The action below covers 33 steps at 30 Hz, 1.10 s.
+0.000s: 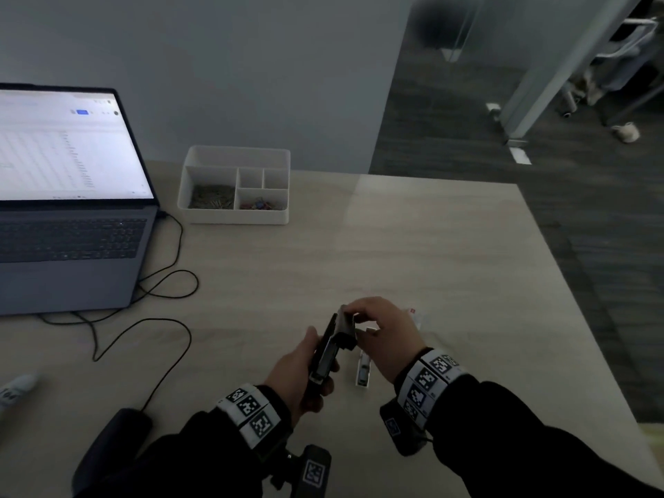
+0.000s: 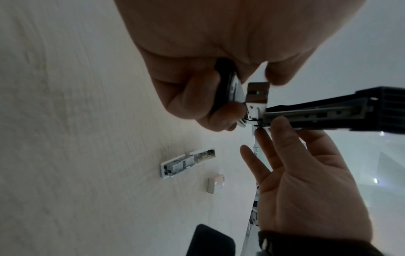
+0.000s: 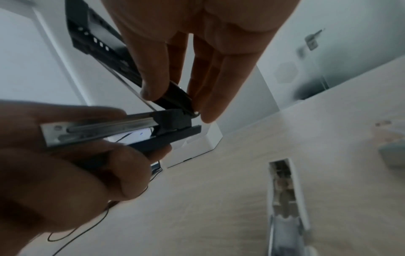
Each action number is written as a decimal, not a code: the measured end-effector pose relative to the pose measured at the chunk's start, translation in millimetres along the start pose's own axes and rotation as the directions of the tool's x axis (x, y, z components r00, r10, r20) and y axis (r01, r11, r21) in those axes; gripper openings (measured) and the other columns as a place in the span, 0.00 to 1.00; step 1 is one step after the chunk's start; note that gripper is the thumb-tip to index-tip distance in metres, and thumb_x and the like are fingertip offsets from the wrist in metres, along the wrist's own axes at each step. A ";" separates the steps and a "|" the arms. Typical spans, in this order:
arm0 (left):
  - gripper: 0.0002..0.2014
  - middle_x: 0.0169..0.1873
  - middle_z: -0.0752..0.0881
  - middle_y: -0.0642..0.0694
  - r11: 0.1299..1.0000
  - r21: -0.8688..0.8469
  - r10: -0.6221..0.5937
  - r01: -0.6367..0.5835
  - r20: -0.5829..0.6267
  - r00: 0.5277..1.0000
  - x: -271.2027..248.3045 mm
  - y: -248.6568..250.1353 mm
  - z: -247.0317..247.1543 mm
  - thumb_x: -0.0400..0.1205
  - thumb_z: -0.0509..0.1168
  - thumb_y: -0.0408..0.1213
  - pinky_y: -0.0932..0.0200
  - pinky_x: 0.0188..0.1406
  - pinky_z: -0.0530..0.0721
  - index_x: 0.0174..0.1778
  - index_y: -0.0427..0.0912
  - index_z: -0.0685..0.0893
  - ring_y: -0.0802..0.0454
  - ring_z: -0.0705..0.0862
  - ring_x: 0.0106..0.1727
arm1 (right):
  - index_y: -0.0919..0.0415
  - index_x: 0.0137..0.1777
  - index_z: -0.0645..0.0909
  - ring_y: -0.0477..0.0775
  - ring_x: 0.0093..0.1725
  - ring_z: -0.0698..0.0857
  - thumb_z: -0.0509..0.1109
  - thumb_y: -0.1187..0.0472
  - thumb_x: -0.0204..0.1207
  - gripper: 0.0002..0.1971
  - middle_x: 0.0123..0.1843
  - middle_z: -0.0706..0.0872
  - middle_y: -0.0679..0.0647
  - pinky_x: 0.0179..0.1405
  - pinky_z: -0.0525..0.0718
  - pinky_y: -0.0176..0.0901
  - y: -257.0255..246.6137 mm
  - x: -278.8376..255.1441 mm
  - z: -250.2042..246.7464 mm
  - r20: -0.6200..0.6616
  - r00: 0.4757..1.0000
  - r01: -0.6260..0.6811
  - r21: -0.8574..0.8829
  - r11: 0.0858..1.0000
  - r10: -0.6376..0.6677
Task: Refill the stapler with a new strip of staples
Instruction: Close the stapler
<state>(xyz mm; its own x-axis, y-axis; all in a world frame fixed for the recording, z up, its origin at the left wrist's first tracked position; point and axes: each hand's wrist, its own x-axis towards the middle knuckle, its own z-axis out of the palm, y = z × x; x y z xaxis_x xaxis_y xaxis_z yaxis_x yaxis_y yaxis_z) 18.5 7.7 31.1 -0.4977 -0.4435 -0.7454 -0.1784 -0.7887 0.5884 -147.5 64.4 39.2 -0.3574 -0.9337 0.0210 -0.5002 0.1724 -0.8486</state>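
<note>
The left hand [image 1: 300, 372] is wrapped around the base of the black stapler [image 1: 332, 348], held above the desk [image 1: 431, 253] with the metal staple channel [image 3: 100, 124] exposed. The right hand [image 1: 384, 330] pinches the raised top arm between thumb and fingertips [image 3: 208, 114], just beyond the left grip. No loaded strip can be seen in the channel. A white staple box [image 1: 363, 370] lies on the desk just right of the left grip.

Hazards:
- The pinch is shallow; a slipping arm would likely snap onto the channel.
- Fingers below may be caught.
</note>
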 end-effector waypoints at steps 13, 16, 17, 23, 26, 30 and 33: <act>0.11 0.43 0.82 0.41 0.985 0.169 -0.057 0.041 0.091 0.994 2.2 -5.3 8.7 0.82 0.63 0.40 0.64 0.22 0.66 0.58 0.41 0.81 0.50 0.79 0.26 | 0.51 0.58 0.88 0.48 0.56 0.87 0.74 0.54 0.74 0.12 0.63 0.88 0.48 0.60 0.85 0.48 26.3 -15.3 -14.5 0.176 0.981 0.134 -0.300 0.945 -0.083; 0.06 0.48 0.88 0.42 0.982 0.180 -0.065 0.052 0.066 0.996 9.0 -10.6 12.8 0.83 0.63 0.37 0.62 0.24 0.77 0.53 0.44 0.83 0.46 0.86 0.33 | 0.50 0.59 0.87 0.47 0.53 0.87 0.72 0.55 0.76 0.12 0.62 0.87 0.47 0.59 0.85 0.44 31.7 -24.1 -12.8 0.166 0.986 0.062 -0.273 0.960 -0.017; 0.05 0.48 0.89 0.42 0.983 0.177 -0.057 0.050 0.033 0.998 12.7 -11.4 13.2 0.82 0.64 0.36 0.61 0.26 0.79 0.49 0.44 0.84 0.46 0.88 0.35 | 0.51 0.59 0.87 0.46 0.50 0.87 0.71 0.56 0.77 0.11 0.60 0.87 0.47 0.57 0.85 0.43 34.8 -25.7 -13.2 0.136 0.991 0.018 -0.261 0.965 0.018; 0.17 0.37 0.87 0.36 0.969 0.246 0.084 -0.031 -0.210 0.974 40.5 -12.9 -7.0 0.69 0.73 0.42 0.62 0.26 0.71 0.47 0.33 0.90 0.44 0.81 0.36 | 0.50 0.57 0.85 0.46 0.41 0.83 0.70 0.57 0.77 0.09 0.51 0.85 0.46 0.48 0.82 0.42 60.0 -34.9 -27.1 -0.016 0.938 -0.341 -0.197 0.919 0.345; 0.16 0.38 0.88 0.37 0.973 0.226 0.098 -0.040 -0.248 0.964 47.8 -10.6 -10.9 0.62 0.72 0.43 0.60 0.30 0.75 0.43 0.39 0.89 0.43 0.83 0.42 | 0.49 0.56 0.84 0.45 0.39 0.82 0.70 0.56 0.77 0.09 0.48 0.85 0.46 0.46 0.81 0.41 70.4 -37.5 -28.5 0.000 0.906 -0.418 -0.178 0.891 0.424; 0.04 0.33 0.85 0.40 0.978 0.204 0.084 -0.031 -0.257 0.963 54.9 -7.2 -11.8 0.76 0.72 0.35 0.56 0.35 0.77 0.44 0.42 0.86 0.44 0.80 0.36 | 0.44 0.55 0.83 0.50 0.45 0.86 0.69 0.50 0.75 0.10 0.47 0.86 0.43 0.47 0.87 0.49 77.8 -29.6 -19.4 0.071 0.820 -0.562 -0.082 0.823 0.567; 0.03 0.32 0.86 0.41 0.979 0.206 0.066 -0.007 -0.279 0.958 61.2 -5.6 -14.2 0.78 0.70 0.31 0.55 0.36 0.80 0.45 0.42 0.87 0.44 0.81 0.35 | 0.36 0.43 0.80 0.56 0.47 0.89 0.68 0.43 0.67 0.05 0.47 0.87 0.47 0.50 0.90 0.59 84.1 -17.1 -6.4 0.061 0.765 -0.643 -0.004 0.766 0.641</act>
<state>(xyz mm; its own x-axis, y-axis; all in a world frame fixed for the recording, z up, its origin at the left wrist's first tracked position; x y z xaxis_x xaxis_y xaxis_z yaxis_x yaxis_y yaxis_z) 1.1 -21.0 -22.3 -0.2517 -0.5957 -0.7628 -0.3457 -0.6808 0.6457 -188.5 96.9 -29.1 -0.5457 -0.6226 -0.5608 -0.1567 0.7333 -0.6616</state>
